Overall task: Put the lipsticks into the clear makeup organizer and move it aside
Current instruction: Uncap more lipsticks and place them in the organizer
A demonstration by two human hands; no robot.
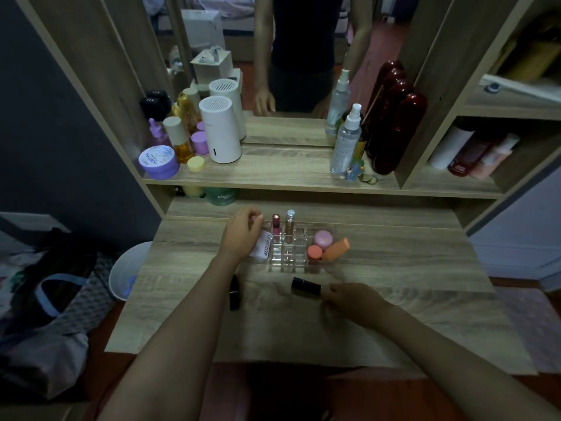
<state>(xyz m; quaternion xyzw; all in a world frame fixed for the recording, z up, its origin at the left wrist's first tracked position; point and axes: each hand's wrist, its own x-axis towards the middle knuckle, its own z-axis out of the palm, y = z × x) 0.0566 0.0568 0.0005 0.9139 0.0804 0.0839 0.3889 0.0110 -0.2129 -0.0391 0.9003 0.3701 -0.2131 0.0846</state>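
Note:
The clear makeup organizer (pixel 291 260) stands on the wooden desk, holding two upright lip tubes (pixel 276 226), a white tube, two pink jars and an orange sponge. My left hand (pixel 241 233) rests on the organizer's left end, fingers curled at its back corner. My right hand (pixel 353 300) grips a black lipstick (pixel 306 286) by its end, low over the desk just in front of the organizer. Another black lipstick (pixel 234 292) lies on the desk beside my left forearm.
A raised shelf (pixel 273 174) behind the desk carries bottles, jars, a white cylinder and spray bottles before a mirror. A white bin (pixel 124 270) and bags sit on the floor to the left. Side shelves with bottles stand at right.

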